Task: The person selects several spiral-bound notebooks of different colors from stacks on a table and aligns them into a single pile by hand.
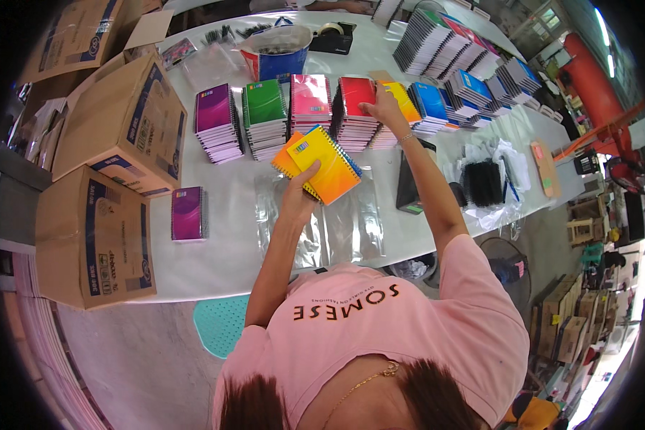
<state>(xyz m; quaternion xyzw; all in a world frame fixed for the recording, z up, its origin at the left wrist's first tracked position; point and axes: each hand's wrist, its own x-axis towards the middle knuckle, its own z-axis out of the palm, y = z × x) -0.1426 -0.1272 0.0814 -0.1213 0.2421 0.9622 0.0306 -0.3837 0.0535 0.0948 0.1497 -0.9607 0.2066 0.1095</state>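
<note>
My left hand (302,185) is closed on a small fan of spiral notebooks (330,168). A yellow-orange cover lies on top; an orange one and a blue edge show beneath. My right hand (388,113) reaches out to the row of stacks, thumb and fingers apart, at the right edge of the red notebook stack (356,97). It partly covers the yellow notebook stack (406,104). Leftward along the row stand pink (310,97), green (264,104) and purple (216,111) notebook stacks. Right of the yellow stack is a blue notebook stack (428,104).
Clear plastic bags (337,240) lie before me. A purple notebook (188,213) sits near cardboard boxes (97,240) at left. Behind the row are a bucket (276,61) and a tape dispenser (335,39). More notebook piles (437,46) and black bristly bundles (482,183) are at right.
</note>
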